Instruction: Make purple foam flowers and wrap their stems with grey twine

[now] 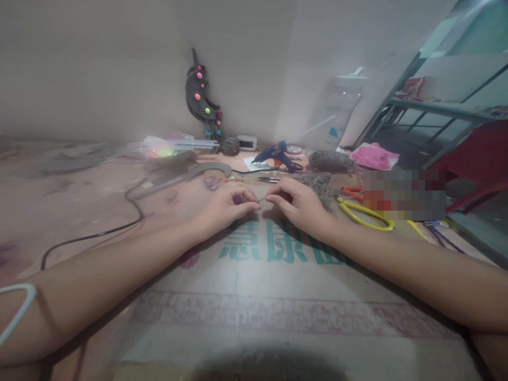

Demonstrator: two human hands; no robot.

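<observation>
Close together over the board, my left hand and my right hand are both closed in a pinch. A short stretch of thin grey yarn runs between the fingertips; the rest of it is hidden by the fingers. Something small and purple shows behind my left fingers, and whether it is held I cannot tell. Just behind my right hand lies a loose grey yarn bundle. A pair of small metal-tipped scissors or tweezers rests beyond my fingertips.
A blue glue gun lies at the back, near a grey yarn skein. Yellow-handled scissors are by my right forearm. A black cord crosses the left side. A grey decorated crescent leans against the wall beside a plastic bottle.
</observation>
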